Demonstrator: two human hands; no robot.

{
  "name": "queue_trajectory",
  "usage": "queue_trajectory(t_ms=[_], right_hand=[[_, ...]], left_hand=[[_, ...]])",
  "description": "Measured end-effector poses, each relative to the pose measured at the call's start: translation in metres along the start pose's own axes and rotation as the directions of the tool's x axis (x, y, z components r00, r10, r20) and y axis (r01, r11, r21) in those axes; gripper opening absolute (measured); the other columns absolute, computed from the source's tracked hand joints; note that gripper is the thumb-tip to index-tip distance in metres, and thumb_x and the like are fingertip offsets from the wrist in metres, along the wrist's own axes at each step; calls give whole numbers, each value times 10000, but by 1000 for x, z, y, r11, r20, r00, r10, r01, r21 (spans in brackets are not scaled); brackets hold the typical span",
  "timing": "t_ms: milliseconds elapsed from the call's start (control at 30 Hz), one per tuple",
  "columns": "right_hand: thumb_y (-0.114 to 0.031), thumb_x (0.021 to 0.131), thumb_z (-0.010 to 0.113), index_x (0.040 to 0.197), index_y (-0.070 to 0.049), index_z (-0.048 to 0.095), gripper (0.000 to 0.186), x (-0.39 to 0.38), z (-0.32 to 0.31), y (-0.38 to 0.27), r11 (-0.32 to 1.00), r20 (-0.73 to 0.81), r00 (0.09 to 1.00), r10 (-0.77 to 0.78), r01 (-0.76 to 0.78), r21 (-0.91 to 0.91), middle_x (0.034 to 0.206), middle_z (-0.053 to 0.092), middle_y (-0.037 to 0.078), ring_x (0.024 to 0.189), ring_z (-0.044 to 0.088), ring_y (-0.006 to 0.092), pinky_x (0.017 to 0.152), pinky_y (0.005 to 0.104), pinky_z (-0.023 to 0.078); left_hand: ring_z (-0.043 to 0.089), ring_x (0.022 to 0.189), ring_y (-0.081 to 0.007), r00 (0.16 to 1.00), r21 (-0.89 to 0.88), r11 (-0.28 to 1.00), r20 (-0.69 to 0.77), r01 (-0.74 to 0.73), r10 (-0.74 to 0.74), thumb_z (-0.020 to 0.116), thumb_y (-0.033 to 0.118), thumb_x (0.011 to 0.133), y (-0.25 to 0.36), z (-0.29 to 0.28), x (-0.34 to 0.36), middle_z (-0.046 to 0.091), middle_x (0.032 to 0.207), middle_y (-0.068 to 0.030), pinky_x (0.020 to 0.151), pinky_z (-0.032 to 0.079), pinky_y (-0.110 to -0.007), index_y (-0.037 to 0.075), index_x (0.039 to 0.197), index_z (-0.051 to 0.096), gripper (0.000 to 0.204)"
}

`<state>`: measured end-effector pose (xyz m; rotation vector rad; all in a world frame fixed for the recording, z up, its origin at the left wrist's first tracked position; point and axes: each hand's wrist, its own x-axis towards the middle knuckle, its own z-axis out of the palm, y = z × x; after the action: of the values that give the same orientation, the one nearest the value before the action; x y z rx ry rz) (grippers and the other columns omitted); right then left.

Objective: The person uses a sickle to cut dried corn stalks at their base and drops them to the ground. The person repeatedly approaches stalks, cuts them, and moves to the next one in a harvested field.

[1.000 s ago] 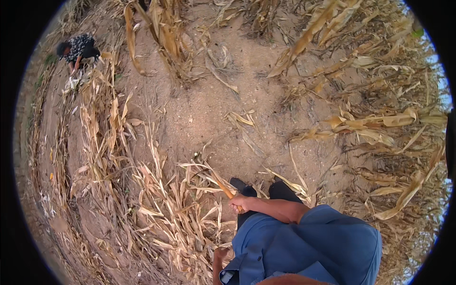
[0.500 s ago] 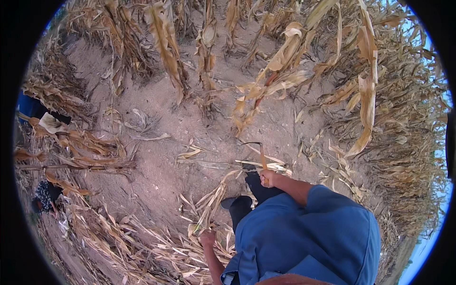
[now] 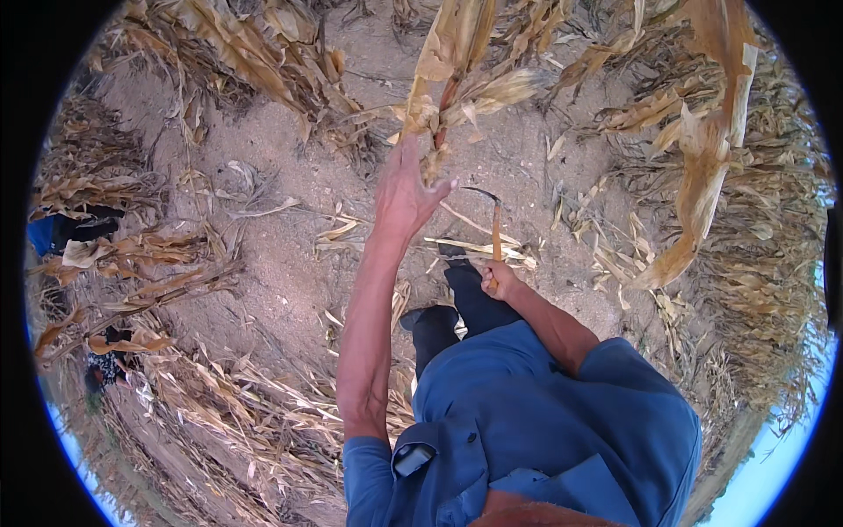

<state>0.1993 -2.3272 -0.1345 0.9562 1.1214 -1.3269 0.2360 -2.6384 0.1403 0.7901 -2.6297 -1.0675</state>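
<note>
My left hand [image 3: 407,191] reaches forward with its thumb spread from the fingers and nothing held. Its fingertips are beside the lower part of a standing dry corn stalk [image 3: 446,105]; whether they touch it I cannot tell. A pale husked ear [image 3: 496,90] juts from that stalk to the right. In my right hand [image 3: 500,278], closed round the wooden handle, is a sickle [image 3: 497,230]. Its thin dark curved blade points left, a little right of my left hand and above the soil.
Cut stalks and leaves [image 3: 255,430] lie in a heap at lower left. More dry corn [image 3: 755,237] stands thickly on the right. A long dry leaf [image 3: 698,167] hangs close on that side. Two people, one in blue [image 3: 75,230], one in patterned clothing [image 3: 107,367], are at far left.
My left hand has let go of the dry stalk it held at lower left and swung forward to the standing stalk. The sickle, still in my right hand, has shifted slightly forward.
</note>
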Motion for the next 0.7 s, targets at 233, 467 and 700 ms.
queue_trajectory(t_ms=[233, 467, 700], right_hand=[[-115, 928, 592, 850, -111, 516, 109, 49, 31, -8, 992, 115, 991, -64, 76, -101, 638, 484, -10, 457, 420, 90, 421, 280, 384], [-62, 889, 611, 810, -55, 508, 130, 118, 67, -49, 788, -37, 999, 4, -26, -615, 610, 496, 40, 459, 468, 134, 392, 320, 390], [-77, 890, 591, 842, -37, 513, 99, 156, 62, -79, 492, -100, 993, -69, -54, -869, 586, 476, 49, 432, 449, 146, 375, 333, 379]], left_hand=[[611, 1160, -336, 957, 56, 997, -281, -57, 70, 824, 336, 742, 20, 53, 109, 551, 1336, -269, 974, 499, -398, -28, 1443, 367, 913], [710, 759, -292, 832, -370, 895, -555, -248, 1, 755, 157, 774, -1, 70, 161, 729, 974, -169, 684, 545, -420, 14, 1059, 679, 328], [699, 827, -183, 878, -625, 766, -440, -150, -188, 714, 140, 850, -29, 52, 148, 746, 935, -106, 775, 538, -349, -37, 1060, 686, 276]])
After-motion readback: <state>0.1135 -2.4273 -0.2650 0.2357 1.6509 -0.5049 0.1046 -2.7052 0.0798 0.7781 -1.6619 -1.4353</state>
